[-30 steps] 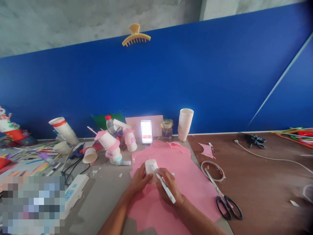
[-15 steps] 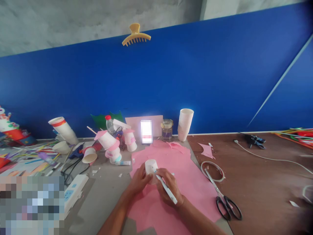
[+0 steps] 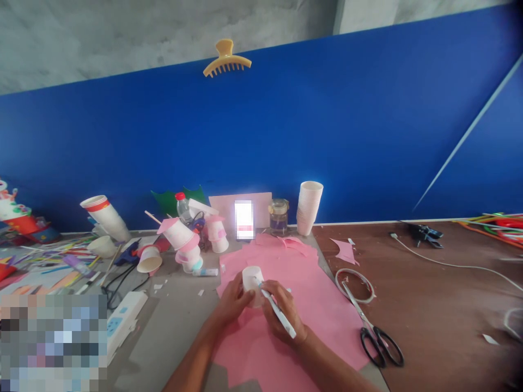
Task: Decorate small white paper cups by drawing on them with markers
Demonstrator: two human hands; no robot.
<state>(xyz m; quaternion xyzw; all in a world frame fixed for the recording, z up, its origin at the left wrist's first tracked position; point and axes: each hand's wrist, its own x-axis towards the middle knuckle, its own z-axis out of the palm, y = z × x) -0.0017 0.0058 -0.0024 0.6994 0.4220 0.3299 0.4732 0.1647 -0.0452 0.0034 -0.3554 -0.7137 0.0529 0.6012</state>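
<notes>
A white paper cup [image 3: 252, 275] is held over a large pink paper sheet [image 3: 322, 316]. My left hand [image 3: 233, 299] is closed around its left side, thumb across the front. Between the fingers of my right hand [image 3: 284, 310] is a white marker pen [image 3: 281, 316], slanting up to the left with its tip at the cup's side. Whether the tip touches the cup, and any mark it makes, is too small to tell. To the right lie scissors [image 3: 378, 343] with black handles, their blades reaching over a roll of tape [image 3: 354, 286].
Pink-and-white cup figures [image 3: 180, 239] and a small tube [image 3: 205, 272] stand or lie at left, near a power strip [image 3: 126, 321]. Behind are a lit phone [image 3: 244, 219], a glass jar [image 3: 279, 216] and a cup stack [image 3: 309, 207]. A cable [image 3: 449, 265] crosses the brown table.
Almost nothing differs. My hands, the cup and the pen stay in place; the pen's tip end appears very slightly shifted.
</notes>
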